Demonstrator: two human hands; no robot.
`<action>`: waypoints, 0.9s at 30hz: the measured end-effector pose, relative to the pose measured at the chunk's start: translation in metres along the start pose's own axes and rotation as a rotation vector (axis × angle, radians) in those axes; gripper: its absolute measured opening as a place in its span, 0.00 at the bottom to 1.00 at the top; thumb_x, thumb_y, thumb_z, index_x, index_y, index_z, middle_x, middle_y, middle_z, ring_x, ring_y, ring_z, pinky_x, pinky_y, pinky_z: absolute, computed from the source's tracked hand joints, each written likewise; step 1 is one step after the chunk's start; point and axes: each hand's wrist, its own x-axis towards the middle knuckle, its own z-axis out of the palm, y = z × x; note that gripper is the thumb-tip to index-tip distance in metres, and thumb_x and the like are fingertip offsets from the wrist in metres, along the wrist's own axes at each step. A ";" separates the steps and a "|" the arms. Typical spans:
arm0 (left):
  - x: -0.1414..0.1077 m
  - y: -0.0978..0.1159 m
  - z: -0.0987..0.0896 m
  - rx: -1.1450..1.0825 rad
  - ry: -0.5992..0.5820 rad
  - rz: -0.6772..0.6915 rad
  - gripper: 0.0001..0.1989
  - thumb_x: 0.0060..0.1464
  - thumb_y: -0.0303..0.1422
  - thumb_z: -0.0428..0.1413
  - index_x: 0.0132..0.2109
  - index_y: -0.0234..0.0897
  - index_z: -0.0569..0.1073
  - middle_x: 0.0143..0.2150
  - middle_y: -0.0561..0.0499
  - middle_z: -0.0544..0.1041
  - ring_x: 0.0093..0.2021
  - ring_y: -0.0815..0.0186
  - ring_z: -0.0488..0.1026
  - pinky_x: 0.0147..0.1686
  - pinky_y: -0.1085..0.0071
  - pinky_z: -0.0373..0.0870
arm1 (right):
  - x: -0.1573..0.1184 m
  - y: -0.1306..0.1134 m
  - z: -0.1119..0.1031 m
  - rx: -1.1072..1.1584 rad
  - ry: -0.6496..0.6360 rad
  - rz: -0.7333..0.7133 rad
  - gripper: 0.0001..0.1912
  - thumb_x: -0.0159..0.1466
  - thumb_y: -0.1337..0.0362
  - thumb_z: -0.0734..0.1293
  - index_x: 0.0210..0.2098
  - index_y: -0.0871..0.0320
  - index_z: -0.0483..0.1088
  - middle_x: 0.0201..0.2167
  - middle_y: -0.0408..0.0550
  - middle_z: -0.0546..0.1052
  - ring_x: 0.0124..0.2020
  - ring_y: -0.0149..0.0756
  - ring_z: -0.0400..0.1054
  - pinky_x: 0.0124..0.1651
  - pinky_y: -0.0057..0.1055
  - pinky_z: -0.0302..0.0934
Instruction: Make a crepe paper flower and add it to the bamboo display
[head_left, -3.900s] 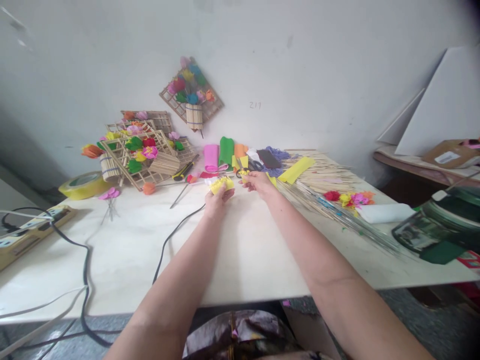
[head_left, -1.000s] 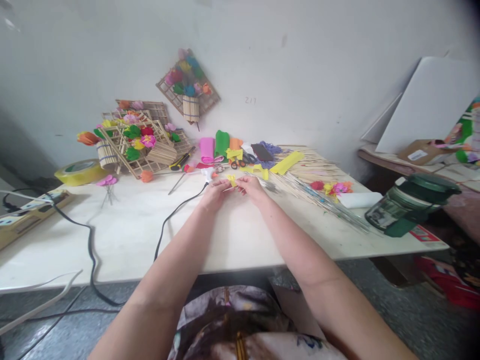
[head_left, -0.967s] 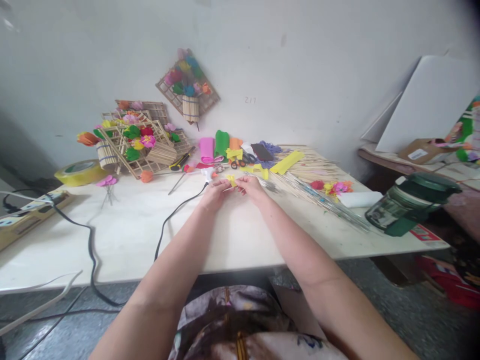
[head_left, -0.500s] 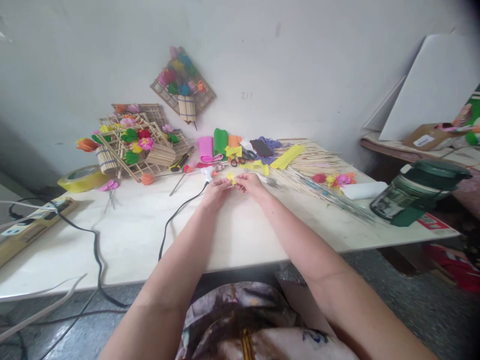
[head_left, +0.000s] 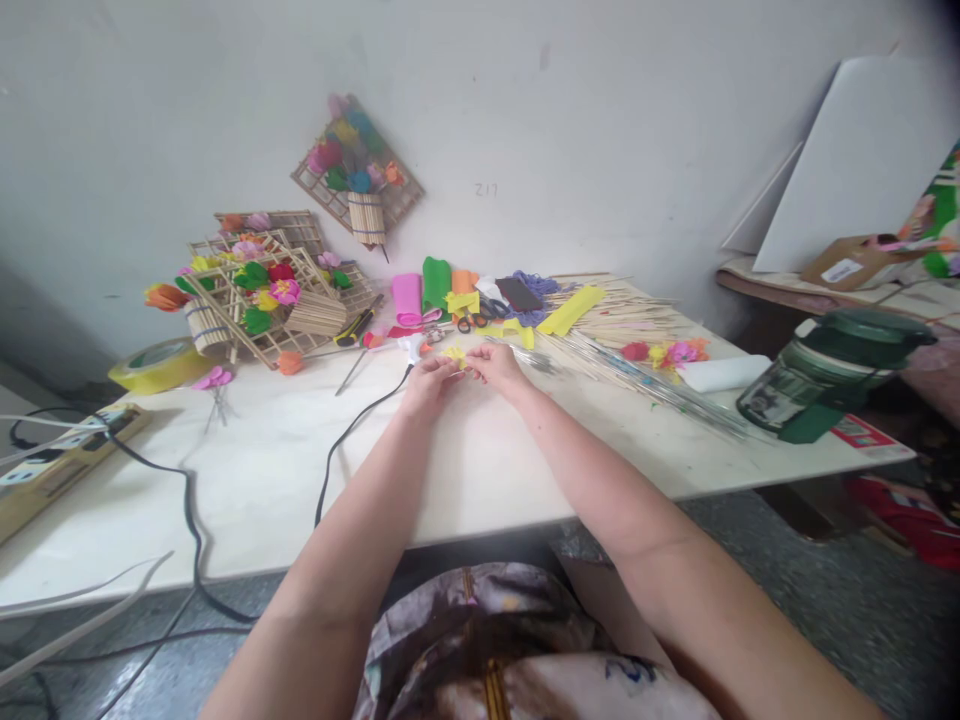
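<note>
A small yellow paper flower (head_left: 454,353) is pinched between my two hands above the white table. My left hand (head_left: 433,384) has its fingers closed at the flower's base. My right hand (head_left: 496,366) meets it from the other side, thumb and fingertips pressed together on the flower. Just beyond my left hand lies a white glue gun (head_left: 410,347) with a black cord running toward the table's front edge. Scissors (head_left: 471,321) and yellow crepe paper strips (head_left: 571,311) lie past my hands. The fingers cover the flower's lower part.
Stick frames with paper flowers (head_left: 259,290) are stacked at the left, beside yellow tape (head_left: 161,364) and a power strip (head_left: 71,455). Thin sticks (head_left: 622,320) and wires (head_left: 660,390) spread at the right, near a green bottle (head_left: 832,375). Crepe paper rolls (head_left: 436,287) stand at the back.
The camera view has shifted slightly. Both hands stay together at the yellow flower, with only a small shift of the right fingers.
</note>
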 end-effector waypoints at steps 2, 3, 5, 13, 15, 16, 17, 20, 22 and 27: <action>0.000 0.000 0.000 0.009 0.002 -0.005 0.13 0.31 0.31 0.69 0.24 0.32 0.72 0.25 0.52 0.73 0.32 0.66 0.74 0.38 0.67 0.71 | 0.001 0.001 0.000 -0.014 -0.001 -0.017 0.06 0.51 0.73 0.67 0.20 0.59 0.69 0.13 0.36 0.68 0.13 0.25 0.60 0.18 0.22 0.55; 0.000 0.000 0.000 0.015 0.006 -0.006 0.13 0.31 0.31 0.69 0.24 0.32 0.72 0.24 0.52 0.73 0.32 0.66 0.74 0.38 0.67 0.71 | 0.002 0.003 0.000 -0.023 0.000 -0.030 0.06 0.51 0.72 0.67 0.20 0.59 0.69 0.13 0.36 0.68 0.13 0.25 0.60 0.19 0.22 0.57; 0.001 -0.001 0.000 0.030 0.016 -0.007 0.14 0.30 0.32 0.69 0.23 0.32 0.72 0.24 0.52 0.72 0.30 0.67 0.73 0.38 0.68 0.70 | 0.005 0.008 0.001 -0.051 0.002 -0.067 0.05 0.51 0.72 0.67 0.20 0.59 0.69 0.13 0.37 0.68 0.14 0.25 0.60 0.21 0.23 0.58; 0.002 -0.001 0.000 0.050 0.036 -0.004 0.16 0.24 0.34 0.70 0.21 0.32 0.72 0.23 0.53 0.73 0.26 0.70 0.71 0.34 0.70 0.70 | 0.017 0.026 0.002 -0.207 0.024 -0.200 0.02 0.52 0.69 0.67 0.24 0.60 0.73 0.17 0.39 0.72 0.17 0.28 0.64 0.27 0.28 0.62; 0.002 -0.001 0.000 0.057 0.034 -0.003 0.16 0.25 0.34 0.70 0.21 0.32 0.72 0.22 0.52 0.74 0.26 0.70 0.71 0.34 0.70 0.70 | 0.018 0.026 0.001 -0.250 0.039 -0.228 0.02 0.52 0.69 0.67 0.24 0.59 0.73 0.19 0.40 0.73 0.19 0.29 0.65 0.28 0.28 0.63; 0.002 0.000 0.000 0.061 0.029 -0.001 0.15 0.26 0.34 0.69 0.22 0.32 0.73 0.22 0.52 0.74 0.26 0.70 0.71 0.34 0.70 0.70 | 0.018 0.026 0.001 -0.267 0.046 -0.243 0.02 0.52 0.69 0.67 0.24 0.59 0.73 0.20 0.41 0.73 0.20 0.30 0.66 0.29 0.28 0.63; 0.002 0.000 0.000 0.063 0.023 0.003 0.15 0.27 0.34 0.69 0.22 0.32 0.73 0.23 0.52 0.74 0.26 0.70 0.71 0.34 0.70 0.70 | 0.018 0.026 0.001 -0.281 0.052 -0.257 0.02 0.52 0.69 0.67 0.24 0.59 0.73 0.20 0.41 0.73 0.22 0.31 0.66 0.29 0.28 0.63; 0.002 0.000 -0.001 0.051 0.012 0.007 0.14 0.29 0.34 0.69 0.23 0.32 0.73 0.23 0.52 0.74 0.26 0.70 0.71 0.33 0.71 0.70 | 0.017 0.026 0.001 -0.293 0.059 -0.282 0.03 0.52 0.68 0.67 0.24 0.58 0.73 0.22 0.41 0.74 0.24 0.32 0.68 0.31 0.28 0.62; 0.002 0.000 -0.001 0.029 0.002 -0.001 0.13 0.31 0.33 0.68 0.25 0.32 0.74 0.24 0.52 0.74 0.27 0.71 0.71 0.34 0.71 0.70 | 0.016 0.026 0.001 -0.295 0.069 -0.294 0.03 0.53 0.68 0.67 0.25 0.58 0.74 0.22 0.42 0.75 0.26 0.33 0.68 0.31 0.28 0.62; 0.002 -0.001 -0.002 0.014 -0.006 -0.042 0.13 0.35 0.31 0.68 0.30 0.29 0.77 0.28 0.49 0.76 0.27 0.71 0.72 0.35 0.71 0.71 | 0.014 0.022 -0.002 -0.383 0.162 -0.431 0.05 0.55 0.67 0.66 0.27 0.58 0.75 0.28 0.45 0.77 0.29 0.33 0.69 0.36 0.29 0.62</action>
